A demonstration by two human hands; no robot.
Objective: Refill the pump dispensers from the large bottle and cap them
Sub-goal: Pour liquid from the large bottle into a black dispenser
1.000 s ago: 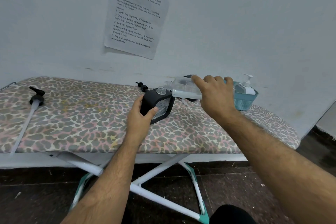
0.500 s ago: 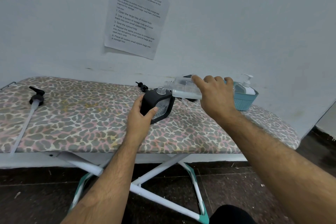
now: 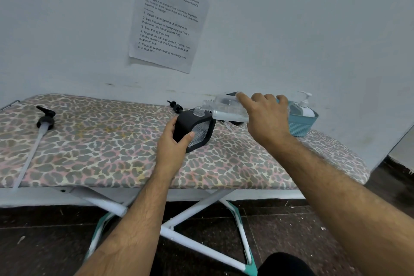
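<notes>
Two hands are at work: your left hand (image 3: pixel 173 139) wraps the black dispenser (image 3: pixel 194 129) standing mid-board, tilted, while your right hand (image 3: pixel 265 116) grips the clear bottle (image 3: pixel 226 108) held sideways, its mouth just above the dispenser's open neck; behind them lies one small black pump (image 3: pixel 174 105), and just right stands one teal basket (image 3: pixel 301 123) holding one white-pump bottle (image 3: pixel 303 107). Far left lies one long-tubed pump (image 3: pixel 43 122), with bare leopard-print board (image 3: pixel 100 141) between; the wall (image 3: pixel 313 40) bears one printed sheet (image 3: pixel 170 15).

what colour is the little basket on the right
Light teal basket, clearest in the head view.
</notes>
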